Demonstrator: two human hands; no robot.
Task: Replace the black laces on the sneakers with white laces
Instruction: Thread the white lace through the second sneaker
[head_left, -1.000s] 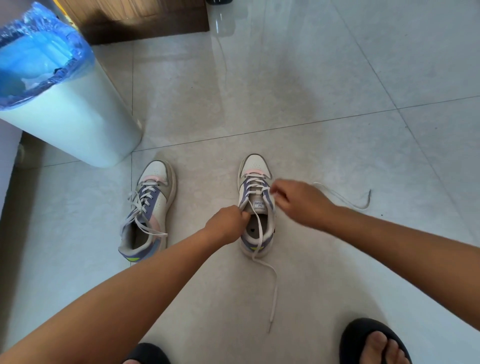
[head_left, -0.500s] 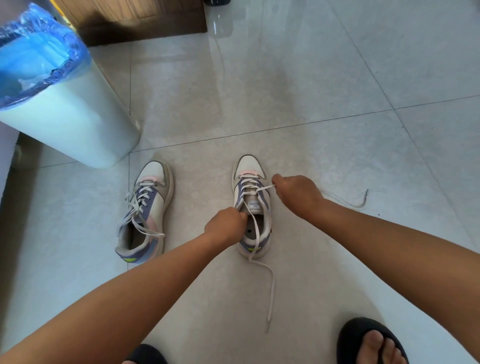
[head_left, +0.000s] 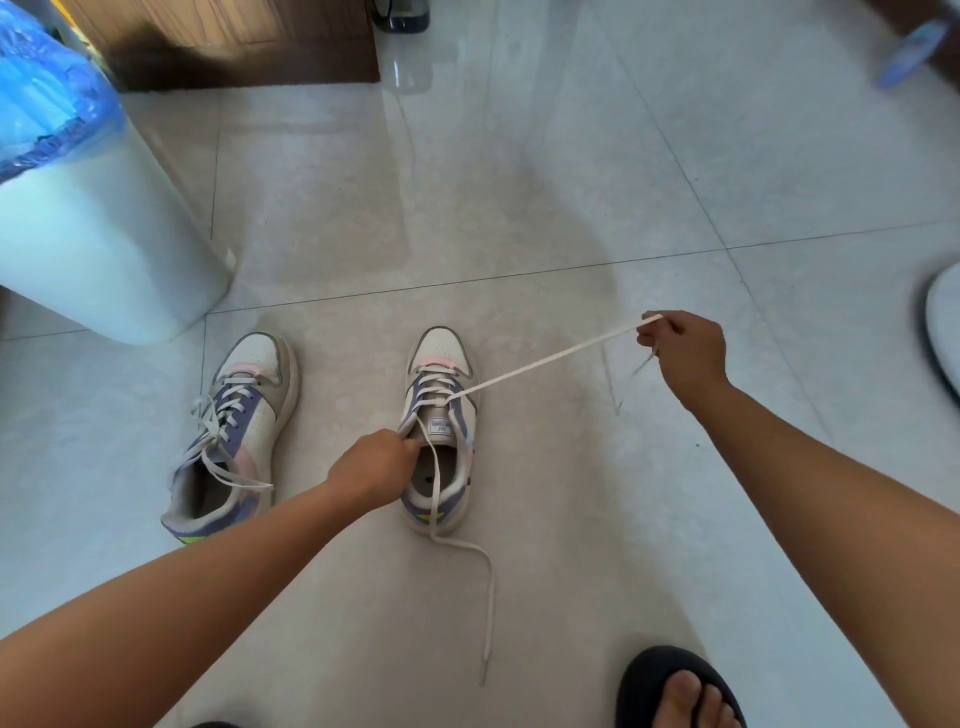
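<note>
Slack lace end (head_left: 487, 597) trails over the floor (head_left: 571, 519) nearest us. Left hand (head_left: 371, 467) grips the right sneaker (head_left: 440, 431) at its collar. Right hand (head_left: 683, 345) pinches the white lace (head_left: 545, 358), now drawn far out and taut versus a second ago: eyelet pass pulled through. Left sneaker (head_left: 236, 436) already laced.
</note>
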